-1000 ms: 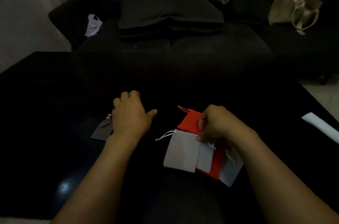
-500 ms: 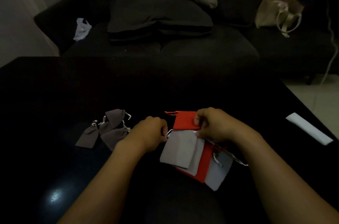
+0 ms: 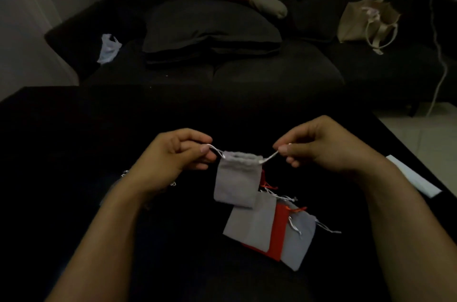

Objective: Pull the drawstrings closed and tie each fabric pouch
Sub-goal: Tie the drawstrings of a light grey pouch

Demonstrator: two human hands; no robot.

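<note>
- Your left hand point(image 3: 173, 156) pinches the left drawstring point(image 3: 214, 148) of a grey pouch point(image 3: 236, 183), thumb and forefinger clamped on the cord.
- Your right hand point(image 3: 326, 146) pinches the right drawstring point(image 3: 270, 157) the same way, fingers curled tight around it.
- The grey pouch hangs between your hands above the black table point(image 3: 74, 141), its mouth gathered and both cords stretched outward.
- Just below it on the table lies an overlapping pile: a second grey pouch point(image 3: 249, 225), a red pouch point(image 3: 278, 232) under it, and a third grey pouch point(image 3: 300, 245) on the right.
- A white strip point(image 3: 413, 175) sits near the table's right edge, well apart from the pile.
</note>
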